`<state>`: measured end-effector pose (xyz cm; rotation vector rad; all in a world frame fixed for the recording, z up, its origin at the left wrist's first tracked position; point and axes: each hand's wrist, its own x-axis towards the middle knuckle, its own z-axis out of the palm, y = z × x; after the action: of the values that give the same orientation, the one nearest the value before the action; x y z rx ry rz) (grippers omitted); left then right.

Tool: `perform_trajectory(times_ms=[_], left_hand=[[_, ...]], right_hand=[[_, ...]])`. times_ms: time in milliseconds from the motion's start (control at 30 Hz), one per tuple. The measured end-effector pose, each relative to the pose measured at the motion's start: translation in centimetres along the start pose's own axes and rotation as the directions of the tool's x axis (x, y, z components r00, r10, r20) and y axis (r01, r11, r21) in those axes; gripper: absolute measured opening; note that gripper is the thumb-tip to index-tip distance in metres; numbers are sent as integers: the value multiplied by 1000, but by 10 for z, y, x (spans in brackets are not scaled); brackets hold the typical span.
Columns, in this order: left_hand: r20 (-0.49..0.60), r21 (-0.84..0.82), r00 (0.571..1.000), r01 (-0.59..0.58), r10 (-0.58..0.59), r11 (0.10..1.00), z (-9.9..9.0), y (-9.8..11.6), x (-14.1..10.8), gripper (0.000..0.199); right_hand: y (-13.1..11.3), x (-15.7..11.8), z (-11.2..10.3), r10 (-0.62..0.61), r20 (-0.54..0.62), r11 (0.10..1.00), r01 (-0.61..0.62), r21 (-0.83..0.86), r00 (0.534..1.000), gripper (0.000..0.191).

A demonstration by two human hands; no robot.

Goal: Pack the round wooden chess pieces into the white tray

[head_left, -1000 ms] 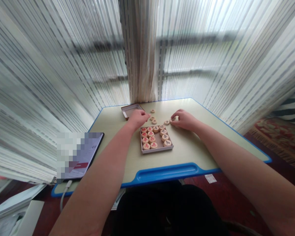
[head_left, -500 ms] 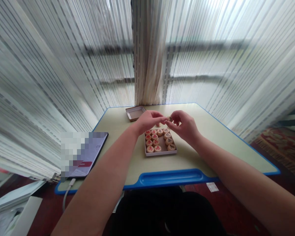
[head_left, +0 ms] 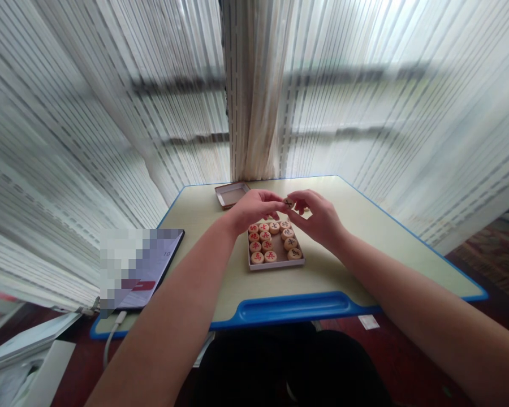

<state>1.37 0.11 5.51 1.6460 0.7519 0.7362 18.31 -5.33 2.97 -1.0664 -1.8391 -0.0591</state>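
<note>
Between the fingertips of both hands, above the far edge of a shallow box (head_left: 277, 264), is a round wooden piece (head_left: 288, 203) with a dark character facing me. My left hand (head_left: 258, 208) pinches its left side. From the right, the fingers of my right hand (head_left: 316, 213) close on the same piece. The box holds rows of round pieces, red-marked ones (head_left: 270, 257) on the left and black-marked ones (head_left: 294, 254) on the right, with a bare strip of its bottom between them. More pieces are partly hidden behind my hands.
An open box lid (head_left: 232, 195) lies at the table's far left. A tablet (head_left: 156, 271) with a white cable (head_left: 119, 318) rests at the left edge. The table (head_left: 365, 237) has a blue rim and a blue front tray (head_left: 294, 307). Striped curtains hang behind.
The piece between my hands has turned so that its marked face shows more fully. My hands have barely shifted, and the view has moved slightly.
</note>
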Motion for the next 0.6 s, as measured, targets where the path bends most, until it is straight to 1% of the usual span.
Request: perform_trajectory(times_ms=[133,267,333,433,500,600], left_hand=[[27,-1,1000,7,-7,1000,-1,0,-1,18],[-21,5,1000,-2,2,1000,-3,-1,0,20],[-35,19,999,6,-5,1000,-3,-1,0,24],[-24,61,1000,18,-17,998,-3,0,-1,28],[-32,79,999,19,-17,997,-2,1,-2,30],[-56,69,998,0,4,998,-2,3,-3,35]], right_hand=[[-1,0,-2,-24,33,1000,24,3,999,21],[-1,0,-1,-2,-11,1000,2,-15,1000,27],[0,0,0,2,-31,1000,-2,-21,1000,24],[0,1,-1,5,-29,999,-6,-35,1000,18],[-1,2,-2,7,-16,999,-8,-47,1000,15],[-2,3,-5,-41,33,998,42,-38,999,15]])
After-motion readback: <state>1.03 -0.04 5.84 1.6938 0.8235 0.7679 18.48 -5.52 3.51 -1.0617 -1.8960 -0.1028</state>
